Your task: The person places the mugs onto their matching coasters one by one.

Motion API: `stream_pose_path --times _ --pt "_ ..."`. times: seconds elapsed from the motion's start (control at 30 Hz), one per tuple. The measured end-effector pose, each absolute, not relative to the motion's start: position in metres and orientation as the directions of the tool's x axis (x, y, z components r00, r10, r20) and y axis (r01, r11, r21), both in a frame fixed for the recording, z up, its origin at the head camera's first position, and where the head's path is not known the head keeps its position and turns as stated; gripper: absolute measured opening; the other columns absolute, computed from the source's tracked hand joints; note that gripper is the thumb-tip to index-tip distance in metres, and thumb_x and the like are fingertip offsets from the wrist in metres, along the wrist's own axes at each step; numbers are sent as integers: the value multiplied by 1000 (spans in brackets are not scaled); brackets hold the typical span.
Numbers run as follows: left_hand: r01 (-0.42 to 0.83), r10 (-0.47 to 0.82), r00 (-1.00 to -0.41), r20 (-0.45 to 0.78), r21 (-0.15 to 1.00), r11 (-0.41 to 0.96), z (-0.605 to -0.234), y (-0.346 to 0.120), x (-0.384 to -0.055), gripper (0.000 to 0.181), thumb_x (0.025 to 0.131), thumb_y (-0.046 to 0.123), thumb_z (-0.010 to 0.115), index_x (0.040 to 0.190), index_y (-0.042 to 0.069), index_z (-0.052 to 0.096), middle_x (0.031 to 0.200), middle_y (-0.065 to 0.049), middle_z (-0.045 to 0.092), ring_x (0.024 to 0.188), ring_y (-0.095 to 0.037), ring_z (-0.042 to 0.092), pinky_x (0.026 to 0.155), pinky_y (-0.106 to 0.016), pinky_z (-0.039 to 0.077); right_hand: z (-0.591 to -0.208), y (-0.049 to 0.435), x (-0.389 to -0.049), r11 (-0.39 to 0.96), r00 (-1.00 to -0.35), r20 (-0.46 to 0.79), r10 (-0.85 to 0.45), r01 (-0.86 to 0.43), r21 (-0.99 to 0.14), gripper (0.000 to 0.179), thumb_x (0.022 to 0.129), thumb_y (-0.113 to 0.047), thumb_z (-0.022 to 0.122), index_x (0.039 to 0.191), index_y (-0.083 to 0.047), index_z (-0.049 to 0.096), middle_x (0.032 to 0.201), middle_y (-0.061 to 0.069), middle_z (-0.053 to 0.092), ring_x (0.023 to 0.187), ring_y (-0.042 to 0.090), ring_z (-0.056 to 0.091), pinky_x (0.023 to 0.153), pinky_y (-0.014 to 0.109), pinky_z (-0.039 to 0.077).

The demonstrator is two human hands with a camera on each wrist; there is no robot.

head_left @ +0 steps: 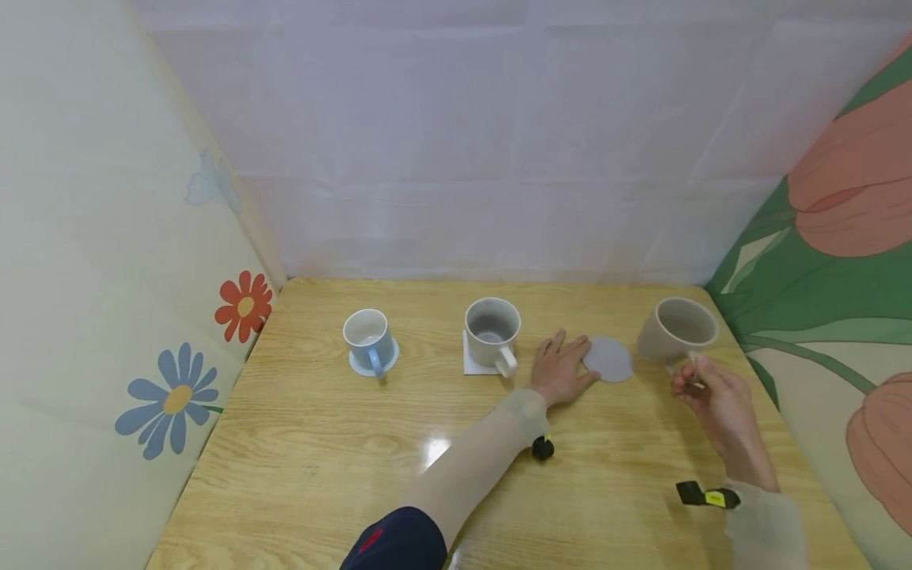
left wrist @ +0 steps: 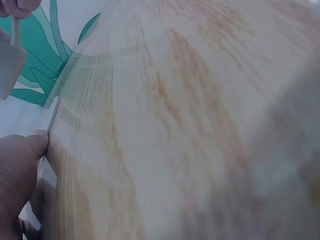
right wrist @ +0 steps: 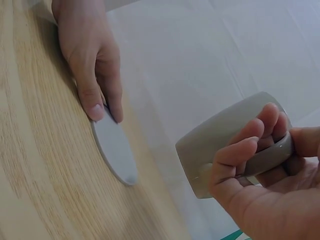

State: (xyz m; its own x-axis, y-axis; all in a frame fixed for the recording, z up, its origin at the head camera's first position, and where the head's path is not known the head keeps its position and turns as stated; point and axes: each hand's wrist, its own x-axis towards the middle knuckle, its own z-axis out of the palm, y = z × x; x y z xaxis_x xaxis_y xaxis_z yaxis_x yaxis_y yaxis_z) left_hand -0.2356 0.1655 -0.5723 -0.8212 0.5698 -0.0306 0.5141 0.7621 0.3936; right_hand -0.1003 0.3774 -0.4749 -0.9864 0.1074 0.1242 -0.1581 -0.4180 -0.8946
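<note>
My right hand grips the handle of a grey-beige mug, fingers curled through it, and the mug is held above the table at the right. To its left, a round light-grey coaster lies on the wood. My left hand holds the coaster's left edge between thumb and forefinger; the right wrist view shows this coaster flat on the table. Just left of that hand stands a larger grey mug on a square white coaster.
A small blue mug stands on a round pale coaster at the left. Everything rests on a wood-grain table. A white sheet hangs along the back, with flower-printed cloth on the sides.
</note>
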Motion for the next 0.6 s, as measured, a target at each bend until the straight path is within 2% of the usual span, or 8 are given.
stream_pose_path --times 0.6 --pt "512 570 -821 -26 405 757 -577 166 -237 71 106 64 52 168 34 34 175 19 26 168 -20 11 137 -41 8 -477 375 -104 -401 -989 110 102 -142 -905 38 115 -14 45 91 4 69 88 8 72 81 16 71 74 26 63"
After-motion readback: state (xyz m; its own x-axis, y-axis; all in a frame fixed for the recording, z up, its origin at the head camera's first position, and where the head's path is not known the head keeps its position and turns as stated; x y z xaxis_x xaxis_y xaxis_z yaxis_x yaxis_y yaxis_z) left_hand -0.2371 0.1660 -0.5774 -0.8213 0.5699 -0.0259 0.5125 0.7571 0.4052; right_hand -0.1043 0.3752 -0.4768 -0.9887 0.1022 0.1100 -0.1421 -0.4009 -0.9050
